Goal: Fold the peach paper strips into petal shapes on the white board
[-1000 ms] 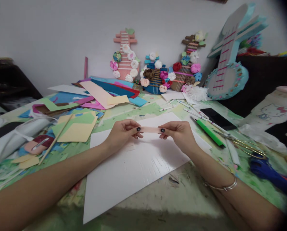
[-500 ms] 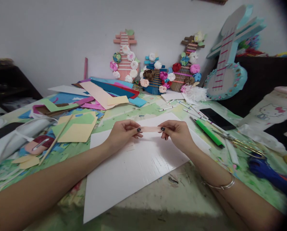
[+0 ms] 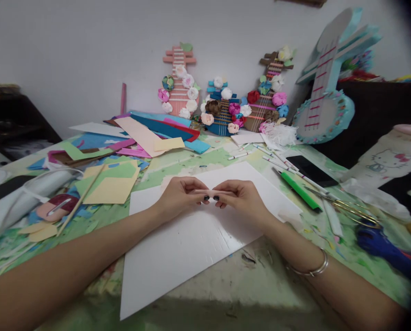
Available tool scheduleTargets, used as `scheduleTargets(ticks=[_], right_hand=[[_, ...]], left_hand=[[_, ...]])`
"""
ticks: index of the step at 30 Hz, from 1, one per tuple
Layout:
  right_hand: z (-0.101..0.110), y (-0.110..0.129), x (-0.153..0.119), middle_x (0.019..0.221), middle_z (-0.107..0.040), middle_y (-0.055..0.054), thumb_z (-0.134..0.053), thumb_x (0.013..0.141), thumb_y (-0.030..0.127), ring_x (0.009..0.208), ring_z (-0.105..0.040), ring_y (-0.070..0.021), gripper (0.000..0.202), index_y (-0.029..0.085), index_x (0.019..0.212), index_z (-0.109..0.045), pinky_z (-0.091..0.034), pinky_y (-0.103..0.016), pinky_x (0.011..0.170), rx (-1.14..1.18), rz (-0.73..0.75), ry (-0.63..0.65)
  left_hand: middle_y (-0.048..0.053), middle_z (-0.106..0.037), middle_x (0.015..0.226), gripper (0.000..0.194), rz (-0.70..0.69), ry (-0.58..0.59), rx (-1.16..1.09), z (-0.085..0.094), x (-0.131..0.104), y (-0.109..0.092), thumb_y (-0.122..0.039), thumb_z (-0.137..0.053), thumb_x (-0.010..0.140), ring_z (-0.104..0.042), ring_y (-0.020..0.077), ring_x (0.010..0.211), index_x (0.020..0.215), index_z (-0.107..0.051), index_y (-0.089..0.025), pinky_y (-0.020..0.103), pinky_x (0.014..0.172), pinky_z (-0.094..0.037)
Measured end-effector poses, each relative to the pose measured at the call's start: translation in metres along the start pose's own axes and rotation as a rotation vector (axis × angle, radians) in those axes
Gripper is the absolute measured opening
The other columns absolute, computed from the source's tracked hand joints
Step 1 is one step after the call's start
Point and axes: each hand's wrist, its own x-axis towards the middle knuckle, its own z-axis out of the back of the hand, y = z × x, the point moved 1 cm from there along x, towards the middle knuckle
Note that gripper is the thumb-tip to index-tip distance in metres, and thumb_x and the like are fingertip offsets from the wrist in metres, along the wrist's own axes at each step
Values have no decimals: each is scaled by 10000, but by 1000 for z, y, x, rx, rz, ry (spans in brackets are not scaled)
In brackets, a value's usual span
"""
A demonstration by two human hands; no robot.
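Both hands meet above a glossy white sheet (image 3: 177,248) that lies at an angle on the table. My left hand (image 3: 184,193) pinches one end of a narrow pale pink strip (image 3: 210,193) between thumb and fingers. The other end is pinched by my right hand (image 3: 238,195), its thumb close to the left thumb. Only a short stretch of the strip shows between the fingertips; the rest is hidden by the fingers.
Coloured paper pieces (image 3: 112,190) lie at left. Flower-covered instrument models (image 3: 221,115) stand at the wall. Right of the sheet are a green pen (image 3: 300,191), a black phone (image 3: 311,170), gold scissors (image 3: 355,211), thin markers and a blue tool (image 3: 374,236).
Both hands have come closer together and slightly nearer to me, so much less of the pink strip shows between them.
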Motion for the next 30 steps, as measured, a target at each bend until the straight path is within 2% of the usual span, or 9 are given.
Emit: scheduleTargets(ticks=[7,11,15,16,19,21,23,25,30], right_hand=[[4,0,3,555,-661,-25,-744,656,319,513,-632,-128,216,131,757,-713,-546,-247,539,13,-15,-10],[29,-10,13,640,-683,-40,-783,601,257,545,-654,-131,239,119,765,-677,-564,-243,556,155,-112,-160],[54,-19,21,777,-689,-69,-739,615,123,581,-670,-137,228,130,819,-635,-575,-252,581,188,-210,-365],[58,-20,22,826,-687,-84,-716,634,117,579,-670,-138,226,130,841,-624,-572,-262,579,167,-227,-396],[66,-22,21,973,-673,-133,-658,699,193,563,-665,-156,247,132,933,-605,-551,-304,546,-25,-236,-467],[71,-20,20,1013,-671,-145,-632,730,290,619,-673,-192,264,137,946,-623,-537,-343,585,-309,-178,-530],[73,-17,19,976,-690,-139,-599,750,362,755,-674,-249,270,143,896,-660,-514,-393,704,-626,-98,-606],[74,-13,18,929,-704,-136,-563,765,382,856,-653,-287,285,143,868,-681,-475,-427,793,-815,-48,-642],[68,-11,17,961,-712,-98,-540,773,346,842,-645,-254,285,156,927,-689,-472,-412,813,-848,75,-578]], left_hand=[[64,-709,699,176,-2,-35,93,2,1,-6,-243,-738,663,-676,177,675,793,-693,-132,249,610,-526],[65,-711,835,237,-51,-141,239,29,11,-6,-280,-727,656,-664,178,757,853,-692,-153,258,662,-511],[48,-675,784,165,-55,-84,654,62,18,-11,-313,-724,639,-615,196,785,737,-684,-187,248,631,-458],[42,-666,816,192,-77,-21,730,66,17,-14,-331,-734,626,-597,202,821,747,-671,-195,246,642,-447],[31,-621,970,332,-175,288,923,64,8,-24,-349,-742,606,-542,205,900,883,-626,-208,258,722,-428],[36,-598,945,282,-252,451,1016,54,0,-28,-315,-687,653,-525,198,883,883,-587,-187,267,743,-412],[52,-579,890,145,-335,428,1136,43,-6,-28,-254,-580,726,-520,191,818,839,-567,-165,286,733,-396],[60,-565,830,63,-401,422,1236,35,-10,-26,-199,-513,749,-516,190,774,772,-554,-157,293,710,-385],[53,-582,769,164,-420,411,1192,37,-5,-23,-194,-464,822,-534,159,718,711,-578,-152,265,661,-380]])
